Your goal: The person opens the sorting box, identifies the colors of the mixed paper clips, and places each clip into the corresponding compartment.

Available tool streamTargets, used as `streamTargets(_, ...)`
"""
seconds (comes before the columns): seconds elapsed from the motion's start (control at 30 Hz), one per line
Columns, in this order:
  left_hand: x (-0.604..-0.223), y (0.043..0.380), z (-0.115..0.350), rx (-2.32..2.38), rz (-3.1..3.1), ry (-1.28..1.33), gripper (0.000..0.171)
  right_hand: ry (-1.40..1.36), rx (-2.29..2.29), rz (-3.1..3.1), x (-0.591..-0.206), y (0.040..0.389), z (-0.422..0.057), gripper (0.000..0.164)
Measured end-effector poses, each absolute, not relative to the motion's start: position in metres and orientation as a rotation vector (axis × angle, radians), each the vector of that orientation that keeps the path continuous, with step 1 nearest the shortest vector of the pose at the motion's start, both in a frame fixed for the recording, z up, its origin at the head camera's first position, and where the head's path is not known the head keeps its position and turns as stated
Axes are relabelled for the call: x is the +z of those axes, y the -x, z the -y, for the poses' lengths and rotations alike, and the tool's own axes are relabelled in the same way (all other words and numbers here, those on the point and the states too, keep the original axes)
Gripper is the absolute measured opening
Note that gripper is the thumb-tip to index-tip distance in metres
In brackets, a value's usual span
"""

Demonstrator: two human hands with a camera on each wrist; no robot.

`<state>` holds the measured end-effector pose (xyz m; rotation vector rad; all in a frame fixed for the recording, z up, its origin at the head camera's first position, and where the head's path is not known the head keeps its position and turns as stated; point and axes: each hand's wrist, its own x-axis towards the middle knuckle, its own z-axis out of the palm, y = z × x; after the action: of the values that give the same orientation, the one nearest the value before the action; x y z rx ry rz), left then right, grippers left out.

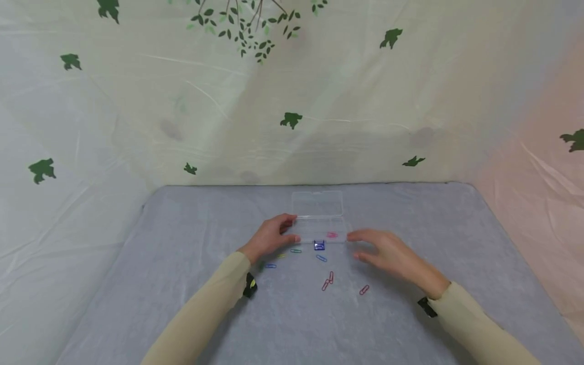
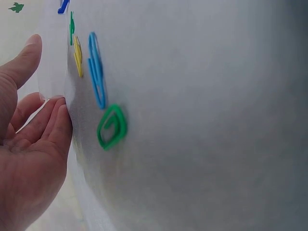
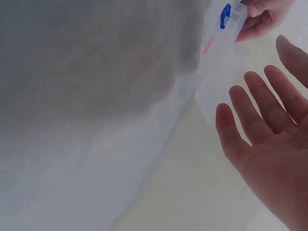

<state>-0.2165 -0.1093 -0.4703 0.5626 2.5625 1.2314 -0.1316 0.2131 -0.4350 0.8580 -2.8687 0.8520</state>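
Observation:
A clear plastic box (image 1: 319, 225) stands on the grey cloth with its transparent lid (image 1: 317, 204) tipped back. Pink paper clips (image 1: 332, 235) lie inside, and a blue clasp-like piece (image 1: 319, 245) sits at its front edge. My left hand (image 1: 271, 234) holds the box's left end, thumb at the front corner and fingers at the back. Beside the right end is my right hand (image 1: 388, 252), its fingers loosely extended and holding nothing; in the right wrist view the palm (image 3: 279, 159) faces the box.
In front of the box lie loose paper clips: green (image 1: 296, 251), yellow (image 1: 282, 256), blue (image 1: 321, 258), another blue (image 1: 271, 266) and several red (image 1: 364, 290). A green spiral-shaped clip (image 2: 112, 126) lies near the left wrist. A leaf-patterned curtain (image 1: 292, 91) hangs behind the table.

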Motion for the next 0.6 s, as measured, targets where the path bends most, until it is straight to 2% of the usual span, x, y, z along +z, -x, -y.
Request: streamTargets(0.6,-0.471,0.214,0.107,1.211,-2.58,-0.533,0.063,-0.942,0.894,2.967,-0.444,0.098,-0.229,0.036)
